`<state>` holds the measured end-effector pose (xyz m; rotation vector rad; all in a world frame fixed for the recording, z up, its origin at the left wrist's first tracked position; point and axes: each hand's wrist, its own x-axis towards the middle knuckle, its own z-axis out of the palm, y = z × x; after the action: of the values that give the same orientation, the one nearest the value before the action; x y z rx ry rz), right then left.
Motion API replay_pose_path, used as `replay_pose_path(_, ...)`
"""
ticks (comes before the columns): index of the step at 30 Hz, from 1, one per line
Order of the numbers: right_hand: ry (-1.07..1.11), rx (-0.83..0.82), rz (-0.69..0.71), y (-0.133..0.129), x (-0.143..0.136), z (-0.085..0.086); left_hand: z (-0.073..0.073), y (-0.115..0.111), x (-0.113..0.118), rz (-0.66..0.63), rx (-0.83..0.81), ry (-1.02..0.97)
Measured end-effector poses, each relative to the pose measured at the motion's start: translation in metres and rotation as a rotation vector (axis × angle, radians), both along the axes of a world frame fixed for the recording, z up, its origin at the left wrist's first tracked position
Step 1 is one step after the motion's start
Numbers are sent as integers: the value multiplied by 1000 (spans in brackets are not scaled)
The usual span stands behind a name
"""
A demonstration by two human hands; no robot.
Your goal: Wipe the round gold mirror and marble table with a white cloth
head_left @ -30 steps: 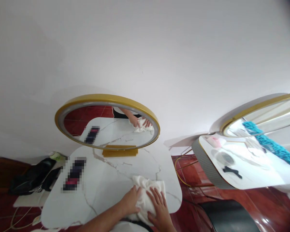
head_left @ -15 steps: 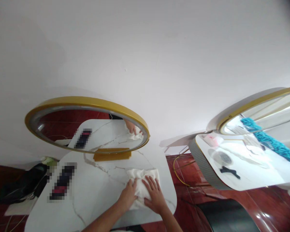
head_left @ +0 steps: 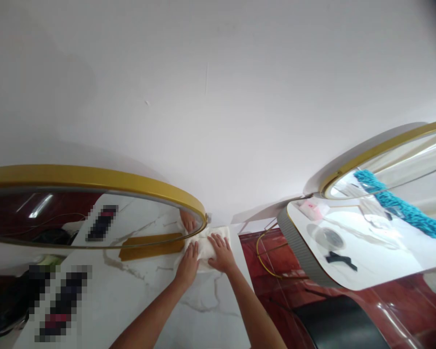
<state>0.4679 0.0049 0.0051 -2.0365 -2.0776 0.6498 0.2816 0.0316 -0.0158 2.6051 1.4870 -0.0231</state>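
A white cloth (head_left: 204,249) lies spread on the white marble-patterned table (head_left: 141,300), close to the wall and the table's right side. Pressed on its left part is my left hand (head_left: 189,265), fingers stretched forward. My right hand (head_left: 221,252) rests flat on the cloth's right part with its fingers spread. Just left of the cloth stands a gold mirror base (head_left: 145,246) under a gold-framed mirror (head_left: 94,179), whose glass reflects a hand and the cloth.
A pixelated dark item (head_left: 63,305) lies on the table's left. To the right, a second white table (head_left: 378,261) holds a pink-white packet (head_left: 314,208), a black strap-like item (head_left: 341,260) and a blue fluffy duster (head_left: 403,206). A black chair seat (head_left: 339,322) stands below it.
Both hands have pushed the cloth away from the table's front toward the wall, up beside the mirror base. The view has shifted, so the left mirror appears larger and further left.
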Motion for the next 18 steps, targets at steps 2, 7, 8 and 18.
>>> replay_pose_path(2, 1, 10, -2, 11, 5, -2, 1, 9, 3, -21, -16, 9)
replay_pose_path(7, 7, 33, -7, 22, 20, -3, 12, 20, 11, -61, -63, 24)
replay_pose_path(8, 7, 36, -10, 22, 24, -2, 14, 21, 13, -63, -75, 30)
replay_pose_path(18, -22, 3, -44, -15, 54, 8, 39, -3, 43, -129, -175, 35)
